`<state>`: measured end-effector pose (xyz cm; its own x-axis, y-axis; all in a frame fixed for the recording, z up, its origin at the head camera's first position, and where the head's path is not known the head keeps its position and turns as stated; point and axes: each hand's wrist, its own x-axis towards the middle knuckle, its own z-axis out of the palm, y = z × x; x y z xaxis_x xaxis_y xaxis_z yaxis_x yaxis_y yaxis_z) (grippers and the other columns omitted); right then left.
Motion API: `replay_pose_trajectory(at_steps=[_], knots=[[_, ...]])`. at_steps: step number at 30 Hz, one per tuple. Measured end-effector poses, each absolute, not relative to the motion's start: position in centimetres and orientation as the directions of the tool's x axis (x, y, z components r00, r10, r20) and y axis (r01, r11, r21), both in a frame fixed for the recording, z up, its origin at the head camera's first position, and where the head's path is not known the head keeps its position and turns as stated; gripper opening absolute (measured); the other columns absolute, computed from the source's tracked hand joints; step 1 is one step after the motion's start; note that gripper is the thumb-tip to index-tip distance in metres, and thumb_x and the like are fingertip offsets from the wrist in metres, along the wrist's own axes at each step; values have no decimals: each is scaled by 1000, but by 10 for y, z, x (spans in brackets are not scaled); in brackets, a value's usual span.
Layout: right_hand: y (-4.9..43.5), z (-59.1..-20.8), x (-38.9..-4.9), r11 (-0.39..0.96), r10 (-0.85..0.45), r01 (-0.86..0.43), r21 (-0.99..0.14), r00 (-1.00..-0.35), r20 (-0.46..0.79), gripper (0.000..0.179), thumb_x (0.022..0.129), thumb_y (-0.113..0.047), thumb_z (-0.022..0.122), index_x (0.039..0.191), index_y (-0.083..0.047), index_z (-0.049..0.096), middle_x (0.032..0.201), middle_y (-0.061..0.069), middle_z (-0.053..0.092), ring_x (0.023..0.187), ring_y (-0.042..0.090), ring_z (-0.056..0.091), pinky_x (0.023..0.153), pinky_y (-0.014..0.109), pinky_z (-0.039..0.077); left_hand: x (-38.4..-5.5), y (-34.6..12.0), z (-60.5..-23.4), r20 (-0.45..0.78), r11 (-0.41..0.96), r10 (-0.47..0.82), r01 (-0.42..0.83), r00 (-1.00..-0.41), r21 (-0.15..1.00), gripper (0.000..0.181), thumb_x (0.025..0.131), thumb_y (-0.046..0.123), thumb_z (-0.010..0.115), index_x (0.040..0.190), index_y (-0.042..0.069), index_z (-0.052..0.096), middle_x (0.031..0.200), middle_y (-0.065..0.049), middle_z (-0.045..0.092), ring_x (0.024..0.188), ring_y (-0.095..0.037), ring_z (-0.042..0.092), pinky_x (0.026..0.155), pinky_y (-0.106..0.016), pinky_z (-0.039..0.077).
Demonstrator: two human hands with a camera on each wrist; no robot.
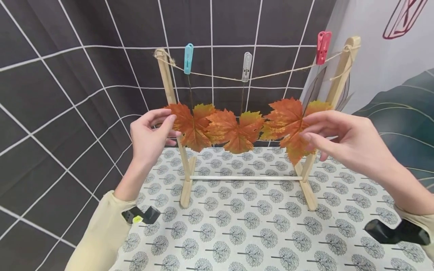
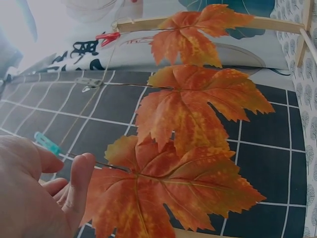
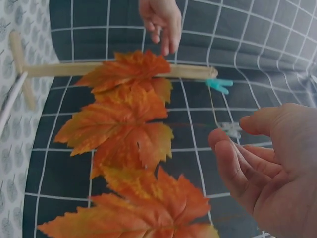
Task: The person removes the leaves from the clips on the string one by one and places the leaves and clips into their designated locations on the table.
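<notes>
Three orange-red artificial maple leaves hang in a row from a twine line [image 1: 281,73]. A blue clothespin [image 1: 188,58] holds the left leaf [image 1: 193,128], a clear clothespin [image 1: 246,67] the middle leaf [image 1: 236,131], and a red clothespin [image 1: 323,47] the right leaf [image 1: 291,124]. Beside the left leaf is my left hand [image 1: 150,131], its fingers loosely bent; the left wrist view shows nothing between thumb and fingers. My right hand [image 1: 346,137] is at the right leaf, overlapping its edge in the head view. The right wrist view shows that hand holding nothing, thumb and fingers apart.
The line is tied between two wooden posts, left [image 1: 166,75] and right [image 1: 342,75], joined low down by a white rod [image 1: 244,178]. The frame stands on a tree-patterned cloth [image 1: 234,233]. Behind it hangs a dark gridded curtain [image 1: 227,22].
</notes>
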<state>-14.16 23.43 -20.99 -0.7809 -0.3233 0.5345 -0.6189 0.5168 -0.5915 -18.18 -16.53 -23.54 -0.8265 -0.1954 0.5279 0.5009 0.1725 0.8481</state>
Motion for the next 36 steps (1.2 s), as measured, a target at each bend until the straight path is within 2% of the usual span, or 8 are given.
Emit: replay_pose_trajectory(at_steps=[10,19,27,31,36], knots=[[206,-184,-150,467,-428,-686,-558,-727,536,28,91,2,69,117,-7,69,89,2,74,52,17,63,48,24,51,-192,-163,-227,504,128,-186,488,-843,863,26,92,4,70,114,-9,67,101,-23,71,58,-14,70,48,-29,56],[188,-160,-159,438,-409,-662,-609,-750,520,26,93,-4,69,119,-5,67,95,0,75,52,20,64,38,26,44,-198,-158,-221,480,131,-180,463,-858,877,26,92,7,71,114,-8,66,103,-21,71,59,-14,70,47,-26,55],[170,-141,-169,418,-382,-608,-674,-791,477,26,94,-12,71,119,-5,66,94,4,75,64,25,70,48,32,54,-201,-160,-215,448,138,-187,428,-874,893,27,92,8,70,114,-7,66,101,-19,72,59,-14,70,48,-25,55],[165,-138,-176,391,-382,-595,-702,-799,465,25,96,-11,68,120,-5,66,96,5,75,71,24,73,49,33,55,-203,-158,-215,463,157,-186,439,-867,885,24,92,9,71,112,-5,68,99,-18,73,60,-14,70,48,-26,55],[159,-134,-181,365,-368,-591,-719,-801,472,28,94,-14,71,121,-7,66,98,7,75,72,23,73,51,31,56,-205,-155,-211,461,154,-193,437,-866,886,23,91,7,71,111,-3,69,98,-17,73,58,-14,69,46,-25,54]])
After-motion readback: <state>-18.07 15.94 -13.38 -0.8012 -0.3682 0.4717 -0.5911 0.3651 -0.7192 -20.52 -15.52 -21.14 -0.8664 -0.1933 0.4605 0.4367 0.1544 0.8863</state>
